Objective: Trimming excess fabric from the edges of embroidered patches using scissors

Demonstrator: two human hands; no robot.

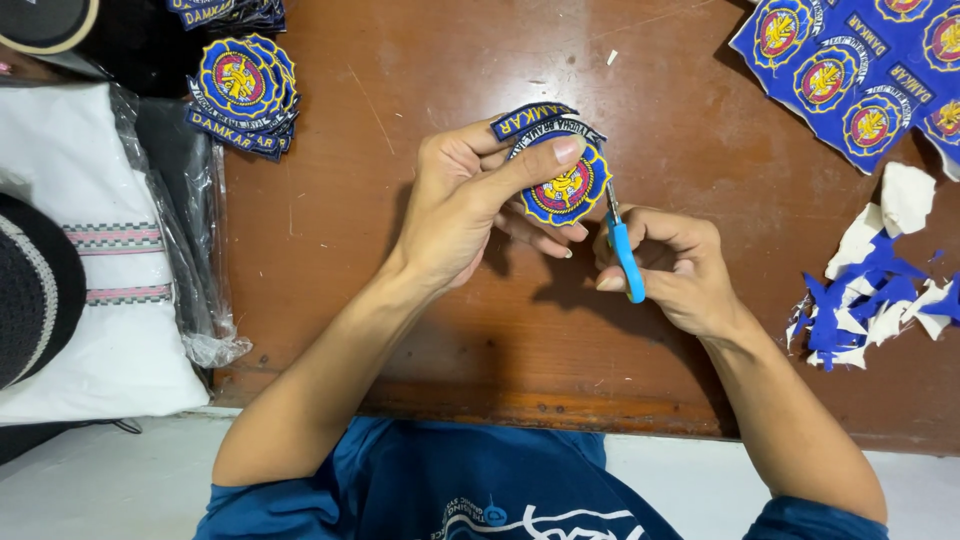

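Note:
My left hand (465,205) pinches a round blue and yellow embroidered patch (567,188) with a red centre, thumb on its upper edge, over the brown wooden table (400,320). A small curved blue label piece (530,119) sticks out behind the fingers. My right hand (672,268) grips small scissors with a blue handle (626,258); their metal tip touches the patch's right edge.
A stack of cut patches (243,88) lies at the top left. An uncut blue sheet of patches (860,70) is at the top right. Blue and white fabric scraps (880,290) pile at the right. Folded cloth in plastic (100,250) sits left of the table.

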